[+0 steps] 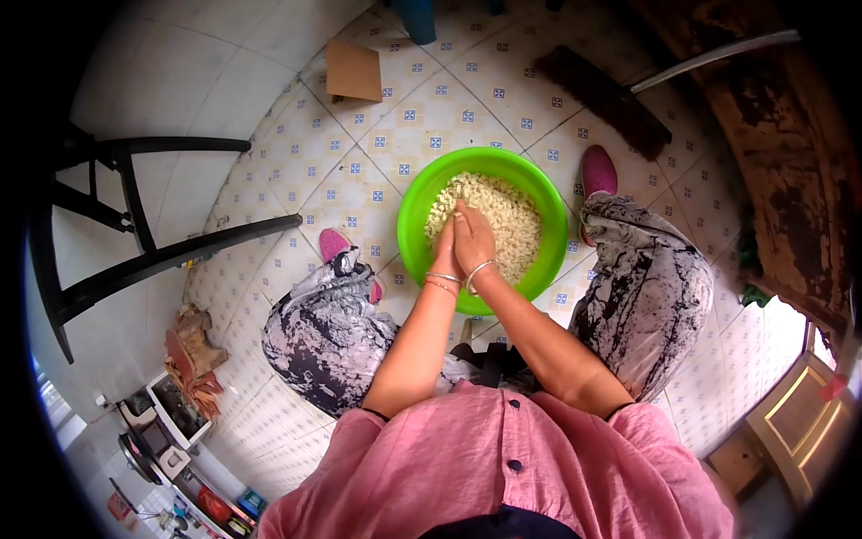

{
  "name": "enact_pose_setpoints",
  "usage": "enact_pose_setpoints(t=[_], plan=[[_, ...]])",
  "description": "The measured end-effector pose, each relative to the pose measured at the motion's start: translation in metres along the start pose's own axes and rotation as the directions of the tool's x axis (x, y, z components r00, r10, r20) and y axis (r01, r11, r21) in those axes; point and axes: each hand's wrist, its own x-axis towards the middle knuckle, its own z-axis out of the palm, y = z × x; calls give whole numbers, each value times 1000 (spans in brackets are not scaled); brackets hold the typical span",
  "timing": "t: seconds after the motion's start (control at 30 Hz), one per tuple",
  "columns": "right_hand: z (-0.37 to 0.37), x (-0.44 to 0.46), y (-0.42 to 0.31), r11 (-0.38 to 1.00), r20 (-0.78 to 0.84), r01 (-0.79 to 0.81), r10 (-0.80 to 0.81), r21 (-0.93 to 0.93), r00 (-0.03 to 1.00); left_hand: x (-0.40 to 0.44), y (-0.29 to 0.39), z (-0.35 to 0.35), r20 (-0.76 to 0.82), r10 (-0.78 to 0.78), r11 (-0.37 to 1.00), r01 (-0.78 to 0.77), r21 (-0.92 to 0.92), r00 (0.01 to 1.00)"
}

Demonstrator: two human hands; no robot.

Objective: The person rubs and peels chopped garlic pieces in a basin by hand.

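A bright green basin [550, 254] stands on the floor between my knees, filled with pale, crumbly cream-coloured pieces [514, 225]. Both hands are over the left-middle part of the heap, pressed against each other palm to palm, with the fingers closed together. My right hand [476, 241] lies on the outer side and covers much of my left hand [444, 249]. Whatever is between the palms is hidden; a few pale bits show by the fingertips. Each wrist wears a silver bangle.
A brown broom [606, 101] with a metal handle lies at the upper right. A cardboard piece [353, 71] is on the tiles at the upper left. Black metal legs [171, 265] jut in from the left. A weathered wooden piece of furniture [777, 135] stands at right.
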Motion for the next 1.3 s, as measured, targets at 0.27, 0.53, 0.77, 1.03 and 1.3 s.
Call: enact_pose_setpoints(t=[0.27, 0.53, 0.77, 1.03, 1.3], plan=[[-10, 18, 14, 965, 173, -253, 238, 70, 956, -8, -7, 17, -193, -104, 994, 105, -8, 976], [16, -5, 26, 993, 248, -41, 68, -113, 966, 13, -1, -27, 57, -34, 999, 33, 26, 998], [-5, 27, 22, 941, 206, -333, 316, 52, 926, -4, -14, 17, -185, -52, 999, 53, 2, 981], [8, -6, 10, 946, 271, -248, 188, 207, 944, 6, 10, -7, -237, 250, 915, -149, 375, 939], [-25, 47, 53, 948, 21, -301, 304, -107, 952, 44, 20, -11, -109, 576, 279, -69, 958, 810]])
